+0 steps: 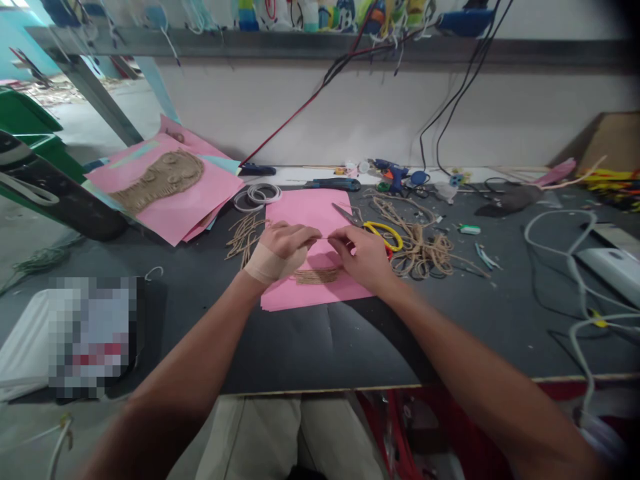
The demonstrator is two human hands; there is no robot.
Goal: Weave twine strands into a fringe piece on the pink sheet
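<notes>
Both hands are over a pink sheet [305, 210] on the dark table. My left hand [286, 250], with a tan wrap round its wrist and palm, pinches one end of a short, thin piece of twine [324, 238]. My right hand [361, 253] pinches the other end, its fingertips close to the left ones. Just below the hands, rows of brown twine [316, 276] lie side by side on the sheet. Scissors with yellow handles [385, 235] rest beyond my right hand. Loose cut twine [243, 239] lies left of the sheet.
A tangle of twine [425, 250] is on the right, near a white cable [575, 267]. Behind are a blue glue gun [395, 175], a cutter knife [333, 184] and a tape roll [257, 196]. Pink sheets with a twine shape [173, 177] and a black cylinder [55, 190] stand left.
</notes>
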